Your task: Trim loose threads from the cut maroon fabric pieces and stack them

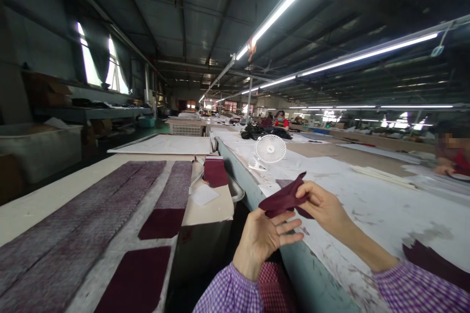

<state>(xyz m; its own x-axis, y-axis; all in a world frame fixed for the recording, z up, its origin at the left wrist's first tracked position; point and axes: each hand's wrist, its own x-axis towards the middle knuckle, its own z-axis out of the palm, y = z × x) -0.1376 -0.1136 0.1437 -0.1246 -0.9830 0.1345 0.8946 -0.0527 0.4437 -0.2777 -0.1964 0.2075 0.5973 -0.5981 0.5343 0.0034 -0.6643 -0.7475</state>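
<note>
A folded piece of maroon fabric (281, 199) is stretched between my hands, above the near edge of the white-covered table. My right hand (321, 204) pinches its right end between thumb and fingers. Below the fabric's left part is my left hand (260, 237), palm turned up and fingers spread; the cloth touches it near the thumb, which the cloth partly hides. Another maroon piece (436, 259) lies on the table by my right sleeve. On the left table are a maroon panel (134, 278), a smaller maroon panel (161, 223) and long mottled purple-grey strips (91, 220).
A white fan (270, 150) stands on the right table (352, 205), with dark fabric (264, 132) heaped behind it. A maroon stack (215, 172) and white paper (204, 195) lie at the left table's corner. A narrow gap separates the tables. Co-workers sit far ahead and at the right edge.
</note>
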